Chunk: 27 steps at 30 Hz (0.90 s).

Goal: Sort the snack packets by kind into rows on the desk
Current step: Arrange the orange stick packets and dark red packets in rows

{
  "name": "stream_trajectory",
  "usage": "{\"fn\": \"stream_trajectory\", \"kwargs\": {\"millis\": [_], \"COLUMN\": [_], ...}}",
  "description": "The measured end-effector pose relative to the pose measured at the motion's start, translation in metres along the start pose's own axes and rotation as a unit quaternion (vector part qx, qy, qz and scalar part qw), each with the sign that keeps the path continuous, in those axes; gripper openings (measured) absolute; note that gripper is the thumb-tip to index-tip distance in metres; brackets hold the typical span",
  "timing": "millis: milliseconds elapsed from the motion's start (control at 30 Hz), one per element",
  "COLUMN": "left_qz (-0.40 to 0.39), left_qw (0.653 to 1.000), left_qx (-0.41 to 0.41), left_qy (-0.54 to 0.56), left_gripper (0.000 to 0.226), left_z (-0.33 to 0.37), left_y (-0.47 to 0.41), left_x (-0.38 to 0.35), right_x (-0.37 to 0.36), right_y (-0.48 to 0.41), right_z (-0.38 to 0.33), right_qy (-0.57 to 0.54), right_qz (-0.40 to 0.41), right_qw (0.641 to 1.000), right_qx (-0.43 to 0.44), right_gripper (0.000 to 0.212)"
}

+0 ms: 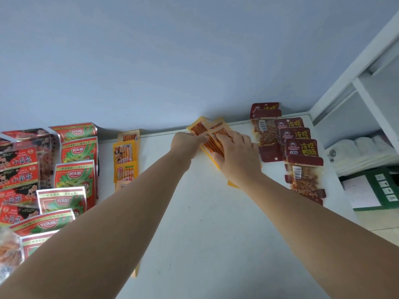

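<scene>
Both my hands reach to the far edge of the white desk (194, 223), onto a row of yellow packets of red sticks (205, 129). My left hand (185, 143) pinches the left side of the top yellow packet. My right hand (237, 152) lies with fingers spread on the packets below it. More yellow packets (126, 156) form a row left of centre. Dark red packets (300, 147) run in a row at the right. Red-and-green packets (74, 169) and red-and-black packets (18, 169) lie in rows at the left.
A blue wall (172, 61) stands right behind the desk's far edge. A white shelf unit (356, 100) rises at the right, with a green box (386, 188) on the floor below it. A clear bag of orange snacks (8, 251) sits at the near left.
</scene>
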<state>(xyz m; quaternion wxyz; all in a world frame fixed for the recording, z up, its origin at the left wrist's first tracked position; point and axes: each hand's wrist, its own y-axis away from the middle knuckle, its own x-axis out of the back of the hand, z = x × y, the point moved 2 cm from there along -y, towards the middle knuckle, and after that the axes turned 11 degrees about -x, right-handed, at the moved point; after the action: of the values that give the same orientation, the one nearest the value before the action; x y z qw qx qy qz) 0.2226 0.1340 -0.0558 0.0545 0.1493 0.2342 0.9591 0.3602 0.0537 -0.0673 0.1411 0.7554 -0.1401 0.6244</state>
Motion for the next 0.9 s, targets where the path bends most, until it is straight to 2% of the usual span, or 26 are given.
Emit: {"fn": "stream_trajectory", "kwargs": {"millis": [33, 100, 233, 333, 467, 567, 733, 833, 900], "left_qz": [-0.017, -0.022, -0.01, 0.009, -0.011, -0.037, -0.064, -0.084, -0.102], "left_qw": [0.999, 0.996, 0.997, 0.996, 0.993, 0.99, 0.986, 0.982, 0.979], "left_qx": [-0.024, -0.065, -0.073, -0.088, -0.117, -0.135, -0.123, -0.122, -0.116], "left_qy": [-0.026, -0.058, -0.013, -0.009, 0.0, 0.017, 0.097, 0.116, 0.133], "left_gripper": [0.005, 0.008, 0.018, 0.022, 0.021, 0.025, 0.023, 0.017, 0.017], "left_z": [0.0, -0.002, -0.005, -0.006, -0.006, -0.007, -0.012, -0.017, -0.022], "left_y": [0.002, 0.004, 0.009, 0.009, 0.01, 0.013, 0.023, 0.028, 0.031], "left_x": [-0.003, -0.007, -0.01, 0.001, 0.019, 0.029, 0.046, 0.061, 0.071], "right_x": [0.0, 0.0, 0.001, 0.002, 0.008, 0.014, 0.021, 0.019, 0.017], "right_y": [0.0, 0.0, 0.001, 0.004, 0.007, 0.008, 0.013, 0.021, 0.027], "right_z": [0.001, 0.003, 0.011, 0.016, 0.01, -0.003, -0.029, -0.045, -0.058], "right_qy": [-0.008, -0.018, -0.001, 0.028, 0.012, -0.008, -0.182, -0.317, -0.363], "right_qz": [0.001, 0.001, -0.006, -0.014, 0.0, 0.015, -0.025, -0.121, -0.177], "right_qw": [1.0, 1.0, 1.0, 0.999, 1.0, 1.0, 0.983, 0.94, 0.914], "right_qx": [-0.001, -0.004, -0.01, -0.015, -0.019, 0.01, -0.018, -0.034, -0.031], "right_gripper": [0.05, 0.052, 0.061, 0.06, 0.059, 0.055, 0.035, 0.021, 0.012]}}
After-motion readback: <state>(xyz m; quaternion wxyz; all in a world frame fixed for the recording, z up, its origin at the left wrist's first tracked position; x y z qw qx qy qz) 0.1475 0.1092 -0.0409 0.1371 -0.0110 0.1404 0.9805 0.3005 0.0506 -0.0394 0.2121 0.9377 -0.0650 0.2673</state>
